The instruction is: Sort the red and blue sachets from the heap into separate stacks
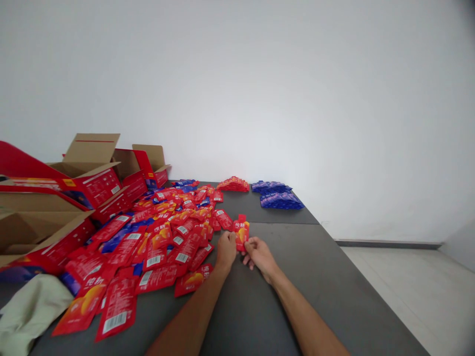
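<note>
Between my two hands, a red pouch [242, 230] with orange fruit print and a spout-shaped top stands upright, its printed front towards me. My left hand [226, 250] is closed on its left edge. On the right edge, the thumb and fingers of my right hand [259, 254] pinch the pouch near its lower corner. Just left of my left hand spreads a loose heap of red pouches [185, 242], some showing barcoded backs, with blue pouches [117, 241] mixed in.
Neat rows of red pouches [233, 184] and blue pouches [281, 200] lie at the table's far end by the wall. Open cardboard boxes [98, 185] line the left side. A pale cloth [35, 311] lies front left. The dark table [319, 287] has its edge on the right.
</note>
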Demonstrator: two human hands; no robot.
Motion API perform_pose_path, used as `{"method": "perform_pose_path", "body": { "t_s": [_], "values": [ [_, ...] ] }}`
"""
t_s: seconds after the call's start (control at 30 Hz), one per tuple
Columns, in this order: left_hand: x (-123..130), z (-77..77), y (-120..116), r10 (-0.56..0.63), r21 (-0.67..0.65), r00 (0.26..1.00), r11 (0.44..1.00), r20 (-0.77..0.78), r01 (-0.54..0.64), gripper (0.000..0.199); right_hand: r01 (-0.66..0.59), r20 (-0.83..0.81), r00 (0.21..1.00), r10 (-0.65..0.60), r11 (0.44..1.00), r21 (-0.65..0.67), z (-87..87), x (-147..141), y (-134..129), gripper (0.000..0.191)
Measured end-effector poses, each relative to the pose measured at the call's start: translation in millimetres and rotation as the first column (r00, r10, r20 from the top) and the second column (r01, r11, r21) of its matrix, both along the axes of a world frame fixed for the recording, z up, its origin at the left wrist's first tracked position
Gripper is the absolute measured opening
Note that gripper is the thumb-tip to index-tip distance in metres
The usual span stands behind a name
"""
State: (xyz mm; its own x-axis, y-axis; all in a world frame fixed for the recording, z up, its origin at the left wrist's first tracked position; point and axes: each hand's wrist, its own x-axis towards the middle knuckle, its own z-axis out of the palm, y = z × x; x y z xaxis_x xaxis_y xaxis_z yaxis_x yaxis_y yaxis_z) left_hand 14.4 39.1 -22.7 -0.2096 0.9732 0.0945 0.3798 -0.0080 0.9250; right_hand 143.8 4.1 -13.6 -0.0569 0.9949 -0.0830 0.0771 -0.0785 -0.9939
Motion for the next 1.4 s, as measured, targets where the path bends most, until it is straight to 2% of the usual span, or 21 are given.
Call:
{"method": "perform_pose_path", "body": {
  "t_s": [0.1,0.17,0.23,0.3,0.37,0.47,0.57,0.67,0.73,0.83,0.93,1.03,1.1,1.2,1.27,1.33,1.4],
  "values": [
    [0,-4.1,1,-0.066,-0.028,0.993,0.997,0.101,0.07,0.03,0.055,-0.037,0.998,-0.054,0.998,0.029,-4.6,4,6,0.027],
    [-1,-4.6,2,-0.125,-0.026,0.989,0.991,0.076,0.128,0.029,0.134,-0.033,0.991,-0.132,0.99,0.048,-9.4,10,12,0.026],
    [-2,-3.8,3,-0.137,0.012,0.989,0.99,-0.059,0.138,0.024,0.21,-0.007,0.978,-0.21,0.974,0.083,-15.0,19,19,0.027],
    [-4,-2.3,6,-0.103,0.077,0.96,0.989,-0.261,0.127,0.02,0.262,0.045,0.962,-0.27,0.956,0.13,-21.2,27,26,0.028],
    [-5,-0.1,11,-0.086,0.122,0.889,0.98,-0.45,0.156,0.029,0.29,0.09,0.948,-0.305,0.945,0.15,-28.0,34,33,0.03],
    [-6,4.4,22,-0.111,0.112,0.746,0.964,-0.657,0.242,0.044,0.327,0.12,0.931,-0.345,0.934,0.144,-37.1,41,43,0.034],
    [-7,7.3,34,-0.122,0.059,0.642,0.966,-0.757,0.252,0.058,0.346,0.158,0.917,-0.366,0.928,0.139,-40.3,45,48,0.038],
    [-6,5.5,42,-0.161,-0.037,0.589,0.975,-0.792,0.217,0.059,0.349,0.277,0.882,-0.381,0.924,0.159,-34.1,53,47,0.039],
    [-5,3.1,42,-0.192,-0.071,0.565,0.971,-0.802,0.23,0.054,0.322,0.432,0.81,-0.395,0.917,0.236,-26.0,59,43,0.037],
    [-4,2.4,33,-0.197,-0.038,0.549,0.957,-0.812,0.287,0.046,0.227,0.653,0.617,-0.439,0.894,0.386,-12.8,63,35,0.032],
    [-3,6.4,16,-0.222,-0.005,0.558,0.931,-0.8,0.364,0.042,0.092,0.754,0.491,-0.437,0.886,0.454,-4.0,58,25,0.032],
    [-4,9.8,0,-0.263,0.022,0.566,0.895,-0.781,0.446,0.039,-0.076,0.82,0.463,-0.338,0.906,0.417,-1.8,49,16,0.041],
    [-5,9.6,-7,-0.267,0.039,0.554,0.878,-0.789,0.478,0.035,-0.137,0.855,0.444,-0.27,0.922,0.362,-3.2,43,13,0.045],
    [-7,7.7,-9,-0.275,0.033,0.507,0.856,-0.817,0.517,0.03,-0.148,0.869,0.429,-0.245,0.93,0.335,-6.7,40,12,0.046],
    [-9,8.4,-8,-0.269,0.048,0.506,0.848,-0.819,0.528,0.031,-0.142,0.856,0.45,-0.255,0.926,0.351,-8.1,41,13,0.047],
    [-11,12.6,-6,-0.228,0.117,0.561,0.851,-0.796,0.512,0.032,-0.153,0.824,0.496,-0.275,0.906,0.395,-7.4,41,14,0.053],
    [-12,19.7,-8,-0.154,0.232,0.664,0.86,-0.731,0.455,0.034,-0.189,0.772,0.569,-0.285,0.868,0.459,-4.5,40,13,0.059]
  ]
}}
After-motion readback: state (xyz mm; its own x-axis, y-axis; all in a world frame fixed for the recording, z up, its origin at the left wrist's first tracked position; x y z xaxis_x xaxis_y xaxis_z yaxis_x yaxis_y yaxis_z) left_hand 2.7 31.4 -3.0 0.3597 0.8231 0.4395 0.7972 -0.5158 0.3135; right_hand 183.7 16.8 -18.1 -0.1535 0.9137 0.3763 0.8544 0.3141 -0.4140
